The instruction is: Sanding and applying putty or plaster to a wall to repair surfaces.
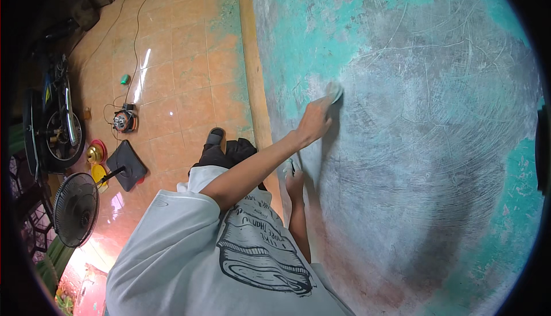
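My left hand [314, 121] reaches across to the wall on the right, its fingers closed on a small pale rounded pad [334, 91]. That pad lies against the wall [396, 144], where turquoise paint gives way to a scuffed grey patch covered in curved scratch marks. Lower down and closer to my body, my right hand [294, 183] is beside the same wall. Its fingers are curled round a slim object with a dark part [291, 165], too small to name.
Along the wall's foot runs a yellowish baseboard [258, 75]. On the orange tiled floor [178, 80] stand a black fan [76, 210] with a square base, a small motor-like device [123, 119] with a trailing cable, and yellow dishes [99, 173]. A motorcycle [57, 126] is at the left.
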The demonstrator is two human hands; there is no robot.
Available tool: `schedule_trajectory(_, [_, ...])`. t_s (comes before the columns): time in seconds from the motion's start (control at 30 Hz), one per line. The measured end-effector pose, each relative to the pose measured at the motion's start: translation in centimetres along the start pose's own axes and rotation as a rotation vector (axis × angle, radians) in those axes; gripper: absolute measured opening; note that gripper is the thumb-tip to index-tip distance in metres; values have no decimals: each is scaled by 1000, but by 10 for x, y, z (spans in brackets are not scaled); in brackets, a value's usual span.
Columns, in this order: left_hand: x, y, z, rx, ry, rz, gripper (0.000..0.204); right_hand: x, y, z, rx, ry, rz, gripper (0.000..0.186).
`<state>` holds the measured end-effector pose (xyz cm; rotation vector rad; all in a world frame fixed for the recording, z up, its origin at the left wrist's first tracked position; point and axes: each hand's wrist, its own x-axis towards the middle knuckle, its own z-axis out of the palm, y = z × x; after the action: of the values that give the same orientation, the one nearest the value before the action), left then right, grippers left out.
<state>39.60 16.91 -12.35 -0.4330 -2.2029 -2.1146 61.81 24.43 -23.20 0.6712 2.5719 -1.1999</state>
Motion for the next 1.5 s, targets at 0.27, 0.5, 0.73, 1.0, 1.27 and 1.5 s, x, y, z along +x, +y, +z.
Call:
schedule_trajectory(0.27, [-11, -22, 0, 24, 16, 3, 64, -1, -6, -3, -65, 42, -99, 30])
schedule_trajectory(0.5, [13, 17, 3, -68, 104, 112, 57, 0, -17, -1, -37, 43, -11, 32])
schedule_trajectory(0.73, [-19, -49, 5, 41, 54, -12, 49, 4, -6, 0, -115, -32, 29, 33])
schedule_trajectory(1.0, [0, 1, 6, -43, 60, 116, 51, 2, -13, 0, 11, 39, -40, 33])
schedule_trajectory(1.27, [-11, -17, 10, -26, 18, 24, 50, 0, 0, -3, -79, 60, 18, 33])
schedule_trajectory(1.5, [0, -14, 5, -33, 46, -19, 52, 9, 2, -1, 19, 30, -39, 31])
